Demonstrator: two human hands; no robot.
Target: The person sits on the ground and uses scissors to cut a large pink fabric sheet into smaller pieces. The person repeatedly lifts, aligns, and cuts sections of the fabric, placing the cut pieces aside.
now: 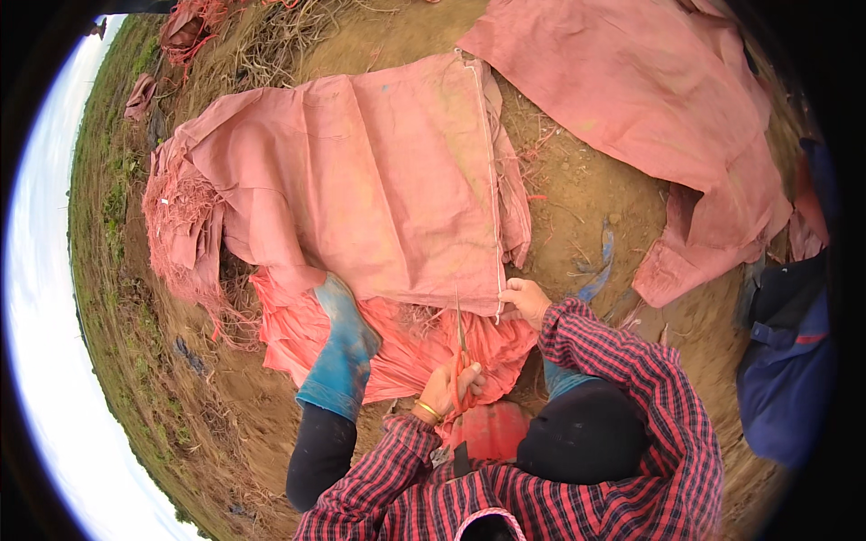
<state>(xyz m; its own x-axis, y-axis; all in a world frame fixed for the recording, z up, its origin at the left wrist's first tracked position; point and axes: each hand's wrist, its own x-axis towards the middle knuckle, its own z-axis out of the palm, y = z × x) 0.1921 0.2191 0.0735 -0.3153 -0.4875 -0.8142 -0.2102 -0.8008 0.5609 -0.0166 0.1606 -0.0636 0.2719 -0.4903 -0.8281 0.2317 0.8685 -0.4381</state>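
Observation:
My left hand grips a pair of scissors by their orange-red handles. Their long blades point away from me, with the tips by the near edge of a pink woven sack. At that sack's near right corner, my right hand pinches the fabric beside a white stitched seam. The sack is spread flat over a ruffled pile of brighter red-pink woven material. My left blue rubber boot rests against the near side of the sack.
Another pink woven sack lies on the soil at upper right. Frayed pink threads bunch at the left. A blue plastic strip is on the ground. Dark blue clothing of another person appears at the right edge. Dry stalks lie at the top.

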